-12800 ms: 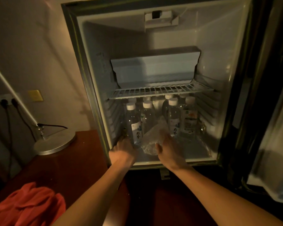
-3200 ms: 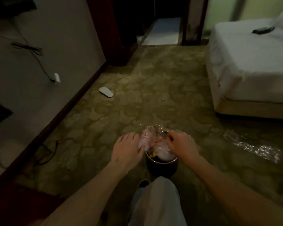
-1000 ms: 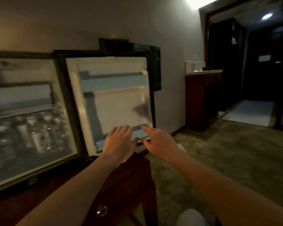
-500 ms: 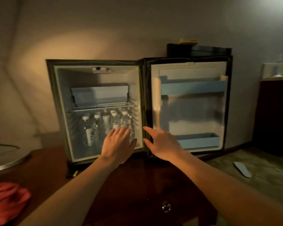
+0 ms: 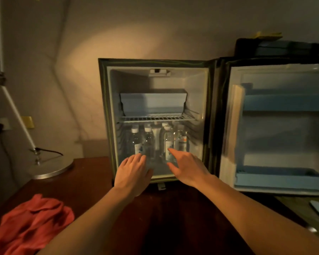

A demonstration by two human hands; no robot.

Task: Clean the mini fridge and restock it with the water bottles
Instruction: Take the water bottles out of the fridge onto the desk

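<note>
Bare fingers lead both reaches: those of the left hand point(image 5: 132, 172) lie straight and close together, palm down, empty, while the right hand point(image 5: 187, 169) spreads forefinger and thumb apart, also holding nothing. Both hover at the mouth of the mini fridge point(image 5: 156, 118), just in front of the water bottles point(image 5: 158, 141), which stand upright in a cluster on the fridge floor beneath the wire shelf point(image 5: 157, 118); whether a fingertip touches a bottle cannot be told. The door point(image 5: 276, 126) hangs wide open to the right, its blue racks bare. A red cloth point(image 5: 29, 221) lies crumpled on the wooden tabletop point(image 5: 173, 218), well apart from the hands. The step in hand looks like arranging or taking out the bottles; next, each hand would need to close round a bottle body without toppling its neighbours.
</note>
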